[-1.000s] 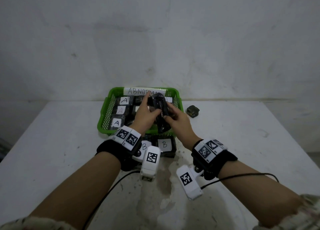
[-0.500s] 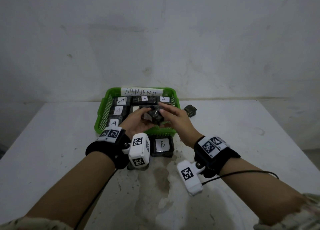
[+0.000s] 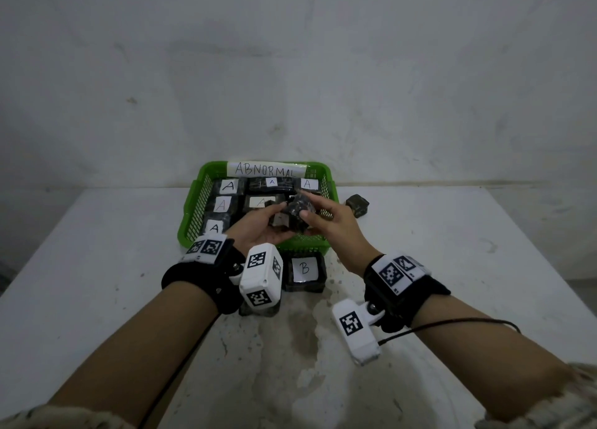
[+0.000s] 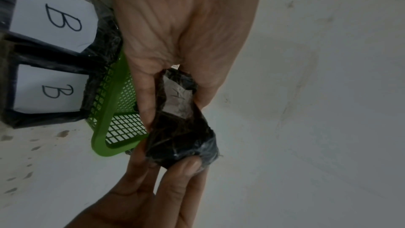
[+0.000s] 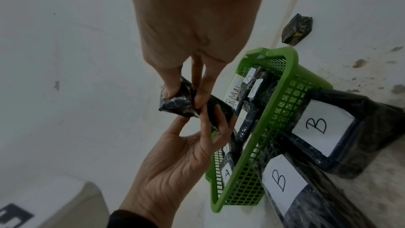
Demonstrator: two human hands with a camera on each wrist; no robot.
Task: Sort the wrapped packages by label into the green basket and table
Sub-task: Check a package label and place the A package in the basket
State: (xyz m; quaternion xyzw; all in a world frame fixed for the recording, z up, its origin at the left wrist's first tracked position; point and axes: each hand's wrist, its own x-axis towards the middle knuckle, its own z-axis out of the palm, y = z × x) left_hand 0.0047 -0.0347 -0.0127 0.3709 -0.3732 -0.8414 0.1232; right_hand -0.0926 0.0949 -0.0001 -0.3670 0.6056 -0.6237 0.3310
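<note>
Package: I held the small dark wrapped package [image 3: 298, 213] at mid-frame in the head view, above the near edge of the green basket [image 3: 193, 215].
Left hand: my left hand [image 3: 258, 226] curled its fingers [image 4: 144, 96] round one end.
Right hand: my right hand [image 3: 332, 225] pinched the other end.
Handling: it looked light, soft, with slick, crinkled film; best gripped across the body.
Label: partly hidden, seemingly an A.
</note>
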